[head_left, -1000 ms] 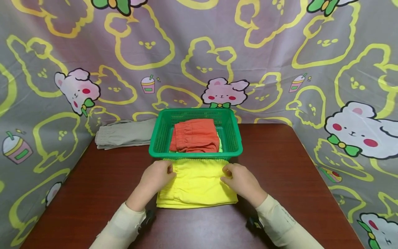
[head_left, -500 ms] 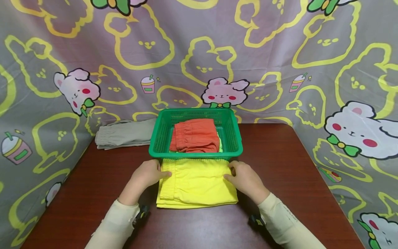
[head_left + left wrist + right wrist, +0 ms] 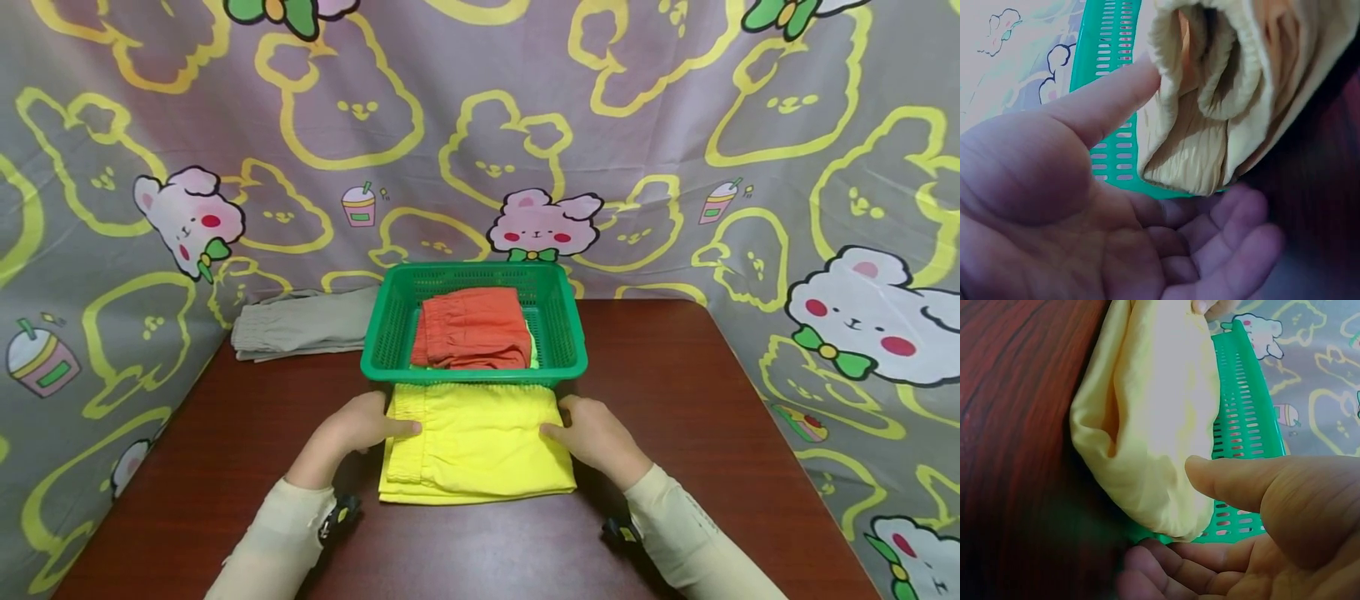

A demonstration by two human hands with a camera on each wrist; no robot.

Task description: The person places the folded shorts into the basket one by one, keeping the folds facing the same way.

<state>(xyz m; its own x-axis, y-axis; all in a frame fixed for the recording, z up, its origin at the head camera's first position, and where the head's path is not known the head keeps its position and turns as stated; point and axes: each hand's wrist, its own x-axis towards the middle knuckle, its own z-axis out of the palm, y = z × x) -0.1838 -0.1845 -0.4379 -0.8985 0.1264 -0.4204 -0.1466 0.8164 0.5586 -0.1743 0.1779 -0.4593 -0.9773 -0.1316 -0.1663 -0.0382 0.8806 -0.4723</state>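
Folded yellow pants [image 3: 483, 442] with a gathered elastic waistband lie on the table, against the front of a green basket [image 3: 474, 373]. At their left end my left hand [image 3: 362, 423] has its thumb over the waistband, and the left wrist view shows the fingers [image 3: 1235, 250] curled at the lower edge. My right hand [image 3: 600, 433] grips the right end the same way, thumb on top and fingers [image 3: 1179, 565] below the fold. Inside the basket sit folded orange-red pants [image 3: 474, 327], with a bright yellow-green cloth [image 3: 534, 354] peeking out under them.
Folded grey pants [image 3: 307, 323] lie left of the basket near the back of the brown table [image 3: 645, 358]. A patterned curtain [image 3: 637, 125] hangs close behind the table and along both sides.
My left hand has moved left from on top of the yellow pants to their waistband end. The right hand has shifted slightly outward to the right edge. The pants have stayed in place.
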